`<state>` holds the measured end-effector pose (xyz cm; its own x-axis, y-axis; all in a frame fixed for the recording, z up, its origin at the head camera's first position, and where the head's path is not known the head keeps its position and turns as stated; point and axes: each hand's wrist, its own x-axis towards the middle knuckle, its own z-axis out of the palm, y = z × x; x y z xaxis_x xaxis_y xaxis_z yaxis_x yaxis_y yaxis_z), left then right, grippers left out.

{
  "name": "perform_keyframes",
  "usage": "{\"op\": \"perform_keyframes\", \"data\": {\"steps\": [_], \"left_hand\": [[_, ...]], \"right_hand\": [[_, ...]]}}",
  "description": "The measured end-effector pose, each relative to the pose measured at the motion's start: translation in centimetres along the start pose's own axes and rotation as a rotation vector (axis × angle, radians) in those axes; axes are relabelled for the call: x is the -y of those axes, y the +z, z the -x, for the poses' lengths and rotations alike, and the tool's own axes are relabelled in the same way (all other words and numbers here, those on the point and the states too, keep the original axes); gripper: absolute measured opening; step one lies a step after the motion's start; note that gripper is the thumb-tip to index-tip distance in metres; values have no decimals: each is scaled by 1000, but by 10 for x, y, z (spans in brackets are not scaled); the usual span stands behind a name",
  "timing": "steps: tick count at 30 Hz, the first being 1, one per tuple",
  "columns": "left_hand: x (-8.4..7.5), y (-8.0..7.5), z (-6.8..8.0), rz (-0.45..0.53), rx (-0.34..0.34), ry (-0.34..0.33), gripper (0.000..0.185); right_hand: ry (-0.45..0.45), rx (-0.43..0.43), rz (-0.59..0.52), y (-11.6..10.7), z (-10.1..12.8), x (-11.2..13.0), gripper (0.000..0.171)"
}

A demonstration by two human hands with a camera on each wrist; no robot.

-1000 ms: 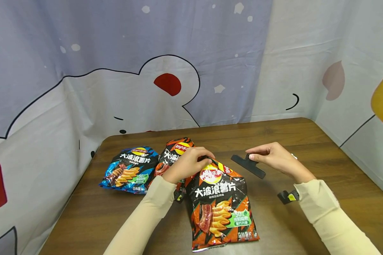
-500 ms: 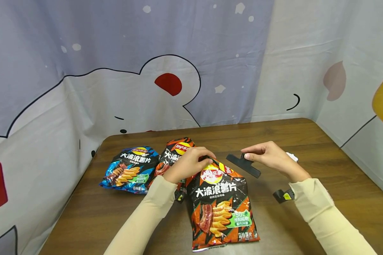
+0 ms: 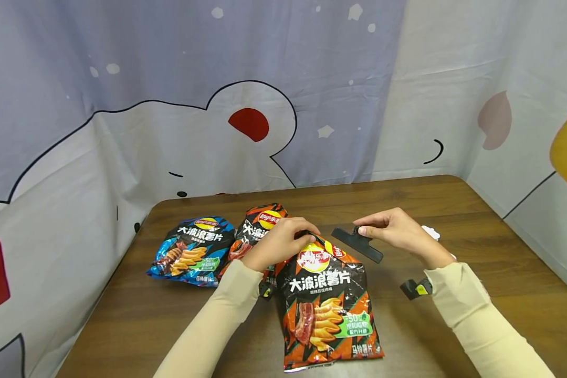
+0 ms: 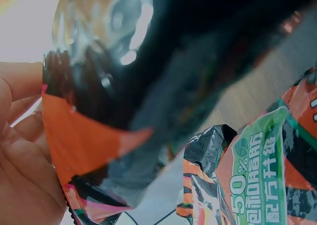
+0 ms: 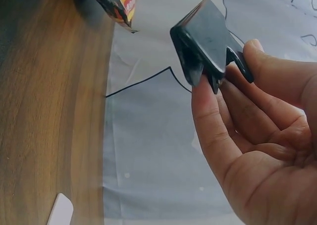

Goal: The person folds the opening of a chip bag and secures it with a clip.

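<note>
Leftmost, a blue chip bag (image 3: 191,252) lies on the wooden table (image 3: 477,220), an orange one (image 3: 257,226) beside it. Next, the left hand (image 3: 279,244) pinches the top of the front chip bag (image 3: 328,304), apparently folded. Further right, the right hand (image 3: 399,231) squeezes a black clip (image 3: 357,244), held above the table just beside that top.

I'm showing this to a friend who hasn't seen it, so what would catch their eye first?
Probably the orange-and-black chip bag at the front of the wooden table, its top pinched by the left hand. Just right of it, the right hand holds a black bag clip above the table. Two more chip bags, a blue one and an orange one, lie to the left.
</note>
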<state>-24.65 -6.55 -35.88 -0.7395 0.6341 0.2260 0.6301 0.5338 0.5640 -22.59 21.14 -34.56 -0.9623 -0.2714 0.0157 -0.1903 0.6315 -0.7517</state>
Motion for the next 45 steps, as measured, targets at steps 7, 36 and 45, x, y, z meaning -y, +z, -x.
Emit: {"op": "perform_keyframes", "data": {"steps": [7, 36, 45], "left_hand": [[0, 0, 1, 13, 3, -1, 19], [1, 1, 0, 30, 2, 6, 19], [1, 1, 0, 25, 6, 6, 19]], "right_hand": [[-21, 8, -8, 2, 0, 4, 37], [-54, 17, 3, 12, -6, 5, 31], [-45, 15, 23, 14, -6, 8, 28]]}}
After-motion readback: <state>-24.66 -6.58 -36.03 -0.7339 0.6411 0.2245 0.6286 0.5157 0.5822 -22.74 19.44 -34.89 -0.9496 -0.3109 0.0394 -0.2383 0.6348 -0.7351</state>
